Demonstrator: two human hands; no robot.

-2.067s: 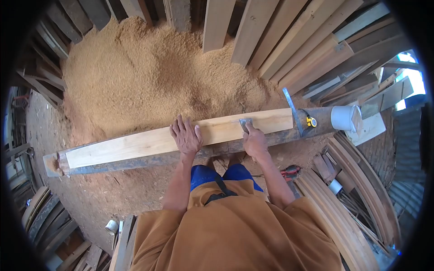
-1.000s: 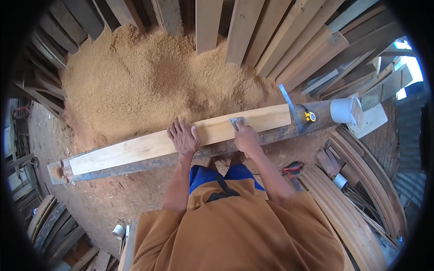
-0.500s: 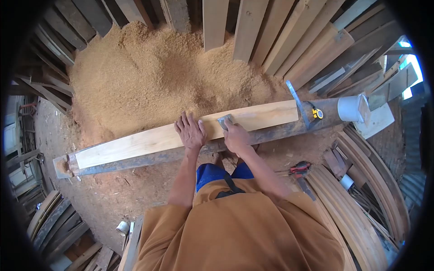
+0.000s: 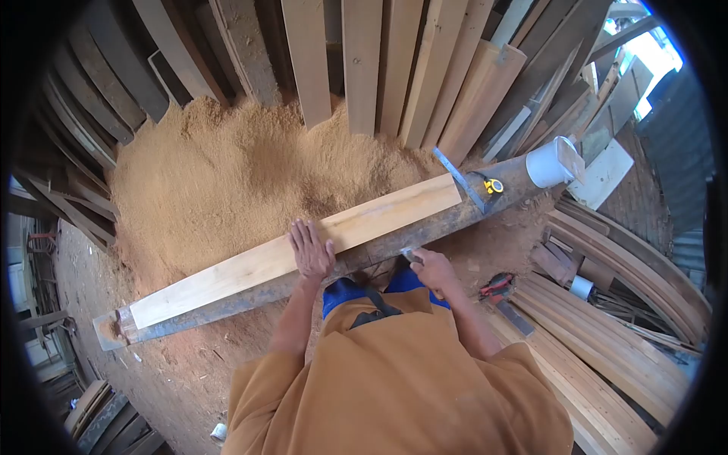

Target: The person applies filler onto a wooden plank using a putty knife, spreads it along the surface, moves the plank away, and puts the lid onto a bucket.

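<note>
"How are the hands set?"

"The left hand (image 4: 312,254) lies palm down, fingers a little apart and aimed near 12 o'clock, thumb out toward 1. The right hand (image 4: 432,272) is curled round a small flat tool (image 4: 410,255), its pale tip aimed at 10, that forearm slanting up toward 11"

"And the board (image 4: 394,214), where is it from them?"

"Under the left palm, running from between 8 and 9 o'clock to about 2. From the right hand it lies at 11 to 12, just apart; whether the tool touches the beam (image 4: 425,233) beneath the board, I cannot tell"

"What else is on the beam?"

"It's scuffed and worn. Off the board's 2 o'clock end come a flat metal strip (image 4: 459,178), a yellow-and-black tape measure (image 4: 494,186), then a pale bucket (image 4: 546,165)"

"And the room?"

"A sawdust heap (image 4: 227,178) spreads beyond the board, from 10 to 12 o'clock of the left hand, with planks (image 4: 360,72) standing behind. Stacked timber (image 4: 584,364) lies at 4 o'clock of the right hand"
</note>
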